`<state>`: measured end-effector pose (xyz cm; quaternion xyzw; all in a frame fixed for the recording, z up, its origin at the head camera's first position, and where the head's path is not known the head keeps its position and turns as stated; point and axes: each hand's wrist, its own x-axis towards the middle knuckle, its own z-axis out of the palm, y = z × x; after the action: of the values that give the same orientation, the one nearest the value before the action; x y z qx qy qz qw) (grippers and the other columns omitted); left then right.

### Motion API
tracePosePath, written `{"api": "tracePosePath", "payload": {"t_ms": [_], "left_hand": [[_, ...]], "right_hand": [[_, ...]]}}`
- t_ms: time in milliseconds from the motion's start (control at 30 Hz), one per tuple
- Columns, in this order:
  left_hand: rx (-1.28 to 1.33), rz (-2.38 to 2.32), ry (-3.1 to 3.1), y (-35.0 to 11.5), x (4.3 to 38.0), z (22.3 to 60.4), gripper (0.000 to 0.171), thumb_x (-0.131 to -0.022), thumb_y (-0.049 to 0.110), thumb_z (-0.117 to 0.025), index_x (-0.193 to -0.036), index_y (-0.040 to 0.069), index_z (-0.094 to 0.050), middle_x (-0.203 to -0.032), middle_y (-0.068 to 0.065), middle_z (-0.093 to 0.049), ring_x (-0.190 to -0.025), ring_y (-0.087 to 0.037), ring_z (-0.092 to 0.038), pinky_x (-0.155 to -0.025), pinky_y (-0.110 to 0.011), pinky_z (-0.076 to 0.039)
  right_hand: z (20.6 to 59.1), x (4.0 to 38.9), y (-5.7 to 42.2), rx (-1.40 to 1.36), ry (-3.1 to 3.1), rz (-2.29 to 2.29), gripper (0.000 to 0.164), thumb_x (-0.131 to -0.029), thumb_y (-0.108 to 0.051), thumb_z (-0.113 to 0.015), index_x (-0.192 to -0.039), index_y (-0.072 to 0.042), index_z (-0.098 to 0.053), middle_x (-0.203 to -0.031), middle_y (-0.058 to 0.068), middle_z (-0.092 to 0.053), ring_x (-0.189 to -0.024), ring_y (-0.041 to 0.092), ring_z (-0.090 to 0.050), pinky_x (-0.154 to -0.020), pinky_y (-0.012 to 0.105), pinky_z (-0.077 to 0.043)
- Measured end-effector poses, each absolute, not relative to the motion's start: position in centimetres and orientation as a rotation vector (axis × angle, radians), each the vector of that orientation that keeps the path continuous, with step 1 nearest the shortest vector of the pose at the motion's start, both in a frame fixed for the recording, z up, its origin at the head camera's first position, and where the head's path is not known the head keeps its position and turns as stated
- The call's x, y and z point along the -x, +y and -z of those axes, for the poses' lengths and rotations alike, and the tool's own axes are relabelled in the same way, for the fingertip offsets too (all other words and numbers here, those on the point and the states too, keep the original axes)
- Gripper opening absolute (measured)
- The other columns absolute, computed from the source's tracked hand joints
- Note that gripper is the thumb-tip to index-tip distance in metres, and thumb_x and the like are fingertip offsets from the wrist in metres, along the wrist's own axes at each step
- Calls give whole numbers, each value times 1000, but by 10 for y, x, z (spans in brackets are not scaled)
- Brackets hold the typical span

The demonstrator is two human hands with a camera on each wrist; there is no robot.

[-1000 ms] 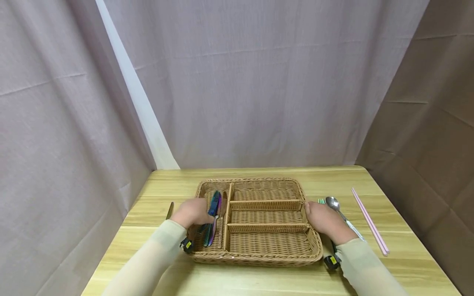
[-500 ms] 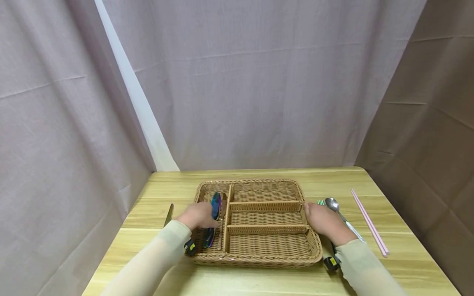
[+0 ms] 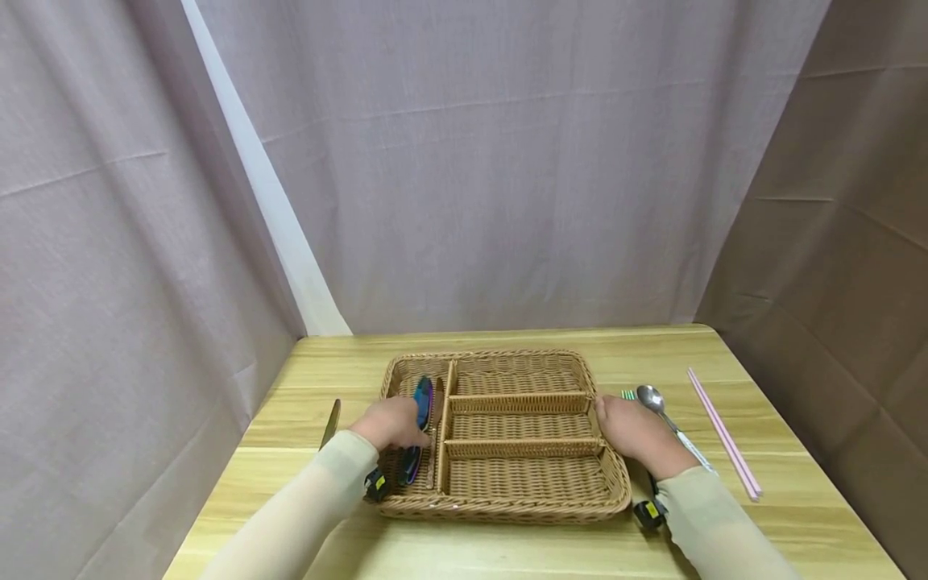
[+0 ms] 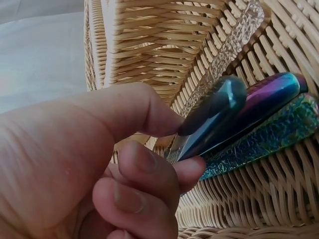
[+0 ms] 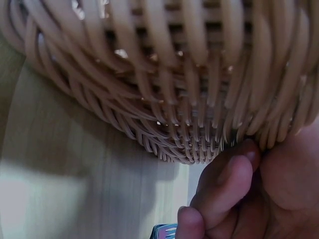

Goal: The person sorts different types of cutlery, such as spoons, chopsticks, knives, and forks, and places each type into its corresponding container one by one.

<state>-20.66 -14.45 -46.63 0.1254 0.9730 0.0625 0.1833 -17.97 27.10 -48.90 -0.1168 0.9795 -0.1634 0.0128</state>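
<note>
A wicker cutlery basket point(image 3: 507, 509) with several compartments stands on the table. My left hand point(image 3: 395, 423) reaches into its left compartment, thumb and index finger pinching a shiny blue-teal knife point(image 4: 214, 112). Beside that knife lie a purple-blue handle point(image 4: 271, 94), a textured teal handle point(image 4: 264, 147) and a copper-coloured knife point(image 3: 438, 399) against the divider. At the basket's right end, my right hand point(image 3: 638, 435) grips the rim, with curled fingers point(image 5: 227, 184) against the outer wicker side. The left hand covers part of the knives in the head view.
Left of the basket a knife point(image 3: 331, 423) lies on the table point(image 3: 290, 499), partly behind the left sleeve. Close to the right hand are a green-tined fork point(image 3: 627, 395) and a spoon point(image 3: 651, 397). Pink chopsticks point(image 3: 725, 435) lie further right. Curtains point(image 3: 522, 201) surround the table.
My left hand has shifted slightly right and toward me inside the left compartment, and the knives there sit closer together. The right hand keeps its grip on the basket.
</note>
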Motion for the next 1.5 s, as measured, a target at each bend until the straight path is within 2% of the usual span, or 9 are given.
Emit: {"api": "tracePosePath", "payload": {"t_ms": [200, 433, 567, 733, 1067, 1500], "left_hand": [[-347, -182, 2727, -144, 210, 467, 45, -95, 42, -84, -65, 17, -63, -59, 3, -59, -50, -12, -49, -53, -32, -45], [-331, -225, 2706, -144, 214, 469, 46, -96, 38, -84, -61, 16, -65, -53, 3, -56, -46, -12, -44, -51, -32, -42], [-323, -221, 2690, -144, 214, 469, 43, -97, 37, -83, -62, 16, -67, -55, 2, -59, -47, -12, -42, -51, -32, -40], [-314, -205, 2688, -143, 214, 468, 40, -97, 37, -83, -66, 16, -69, -62, 1, -67, -49, -12, -45, -52, -32, -41], [-313, -203, 2668, -143, 216, 468, 42, -98, 37, -81, -63, 16, -71, -59, 1, -66, -47, -11, -48, -51, -31, -42], [-360, -152, 2696, -143, 212, 469, 45, -99, 40, -79, -61, 16, -71, -58, 2, -69, -43, -10, -47, -48, -30, -44]], "right_hand": [[489, 181, 272, 367, 3047, 513, 48, -119, -20, -33, -124, 11, -69, -120, 35, -72, -113, 55, -70, -102, 67, -54], [490, 182, 270, 391, 3056, 529, 47, -119, -19, -35, -125, 11, -70, -121, 34, -72, -114, 54, -70, -103, 66, -54], [490, 181, 270, 394, 3053, 538, 46, -119, -19, -35, -127, 11, -70, -122, 34, -72, -114, 54, -70, -102, 66, -54], [490, 181, 270, 400, 3050, 545, 47, -119, -19, -35, -130, 12, -69, -123, 34, -72, -115, 54, -70, -103, 66, -54], [488, 182, 272, 382, 3037, 541, 50, -119, -20, -32, -132, 13, -68, -126, 35, -71, -117, 55, -69, -105, 67, -53], [489, 180, 271, 378, 3040, 554, 47, -119, -19, -34, -126, 11, -70, -123, 34, -72, -115, 55, -70, -103, 67, -54]]}}
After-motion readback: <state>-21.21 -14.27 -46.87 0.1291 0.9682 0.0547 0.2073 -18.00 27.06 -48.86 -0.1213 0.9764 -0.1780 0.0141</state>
